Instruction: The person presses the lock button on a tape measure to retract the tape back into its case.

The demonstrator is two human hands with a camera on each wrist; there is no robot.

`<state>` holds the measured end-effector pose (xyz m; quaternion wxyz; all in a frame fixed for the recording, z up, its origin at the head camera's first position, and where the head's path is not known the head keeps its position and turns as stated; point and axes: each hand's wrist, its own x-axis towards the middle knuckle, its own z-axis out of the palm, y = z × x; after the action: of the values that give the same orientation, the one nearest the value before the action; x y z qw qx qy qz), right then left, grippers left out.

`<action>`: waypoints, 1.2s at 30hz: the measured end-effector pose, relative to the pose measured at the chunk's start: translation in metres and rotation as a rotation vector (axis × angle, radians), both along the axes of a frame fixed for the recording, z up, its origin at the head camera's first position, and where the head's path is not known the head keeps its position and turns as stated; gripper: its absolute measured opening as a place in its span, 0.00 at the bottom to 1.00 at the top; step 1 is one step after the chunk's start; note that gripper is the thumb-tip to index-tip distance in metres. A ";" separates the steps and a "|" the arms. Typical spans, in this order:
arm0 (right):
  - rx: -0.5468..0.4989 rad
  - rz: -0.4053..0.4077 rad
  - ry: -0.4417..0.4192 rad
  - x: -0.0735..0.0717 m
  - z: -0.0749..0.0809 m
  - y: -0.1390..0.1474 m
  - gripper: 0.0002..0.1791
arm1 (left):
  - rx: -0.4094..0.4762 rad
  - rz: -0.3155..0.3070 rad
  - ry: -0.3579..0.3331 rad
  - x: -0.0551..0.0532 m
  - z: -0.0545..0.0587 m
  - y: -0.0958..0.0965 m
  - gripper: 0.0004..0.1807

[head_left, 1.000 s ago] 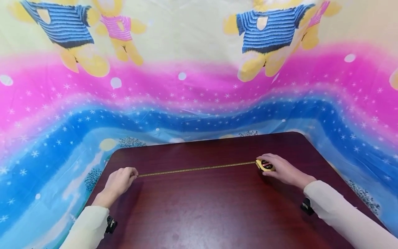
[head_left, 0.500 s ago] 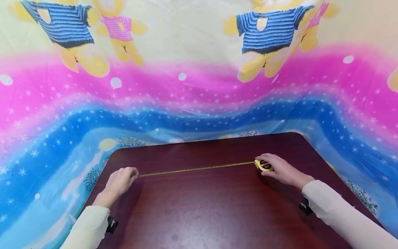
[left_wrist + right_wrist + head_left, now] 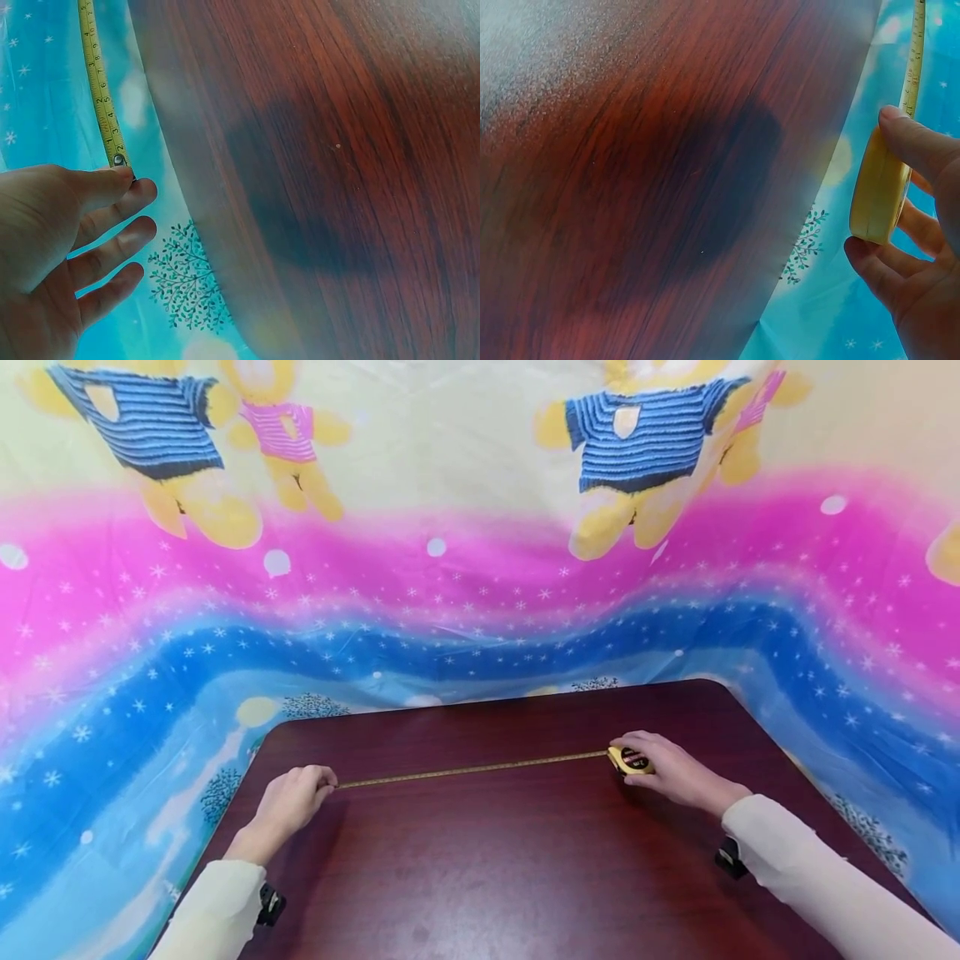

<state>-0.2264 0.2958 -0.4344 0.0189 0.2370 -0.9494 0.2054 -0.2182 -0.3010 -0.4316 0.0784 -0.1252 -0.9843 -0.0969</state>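
Observation:
A yellow tape measure (image 3: 632,761) with a black label is in my right hand (image 3: 675,770), thumb and fingers around its case. Its yellow blade (image 3: 472,769) runs out straight to the left, above the table. My left hand (image 3: 294,799) pinches the blade's hooked end. In the left wrist view, the thumb and index finger hold the metal tip just below the rivet (image 3: 118,160), with the other fingers spread beneath. The right wrist view shows the case (image 3: 881,187) edge-on, the thumb close to where the blade (image 3: 913,75) comes out.
Below both hands lies a dark red-brown wooden table (image 3: 480,852) with rounded far corners. A printed cloth (image 3: 465,577) with bears and snowflakes hangs behind it and along both sides. Black wrist cameras (image 3: 272,904) sit under the pale sleeves.
My right hand has drifted slightly left with the tape case, so the stretch of blade between the hands is a little shorter. The left hand keeps its pinch, nearly still.

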 end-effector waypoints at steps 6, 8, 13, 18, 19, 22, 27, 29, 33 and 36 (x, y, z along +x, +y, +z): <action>0.003 -0.001 0.001 0.000 0.001 -0.001 0.33 | 0.001 -0.008 0.000 0.000 0.001 0.001 0.03; 0.004 0.000 0.001 0.000 0.000 -0.002 0.32 | 0.005 -0.012 0.003 0.000 0.001 0.000 0.03; -0.002 -0.001 -0.010 -0.001 -0.001 -0.005 0.33 | 0.002 -0.004 -0.004 0.000 0.001 -0.003 0.03; -0.004 0.000 -0.029 -0.001 -0.002 -0.006 0.33 | -0.003 -0.004 -0.013 0.001 -0.002 -0.005 0.03; -0.003 0.000 -0.028 -0.001 -0.002 -0.007 0.33 | -0.001 -0.008 -0.011 0.001 -0.003 -0.005 0.03; 0.000 0.000 -0.020 -0.002 -0.003 -0.006 0.33 | 0.004 -0.013 -0.004 -0.001 -0.004 -0.005 0.03; 0.002 0.007 -0.010 -0.004 -0.005 -0.006 0.32 | 0.000 -0.008 -0.006 -0.002 -0.006 -0.006 0.03; 0.001 0.014 -0.010 -0.005 -0.006 -0.008 0.32 | 0.000 -0.006 -0.007 -0.001 -0.007 -0.007 0.03; -0.006 0.023 -0.021 -0.006 -0.008 -0.011 0.32 | 0.002 -0.007 -0.004 0.000 -0.010 -0.009 0.03; -0.008 0.017 -0.040 -0.007 -0.010 -0.013 0.33 | 0.004 -0.011 -0.007 0.000 -0.011 -0.010 0.03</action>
<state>-0.2335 0.2824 -0.4440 -0.0010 0.2407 -0.9467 0.2142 -0.2178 -0.3106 -0.4431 0.0747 -0.1300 -0.9837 -0.0997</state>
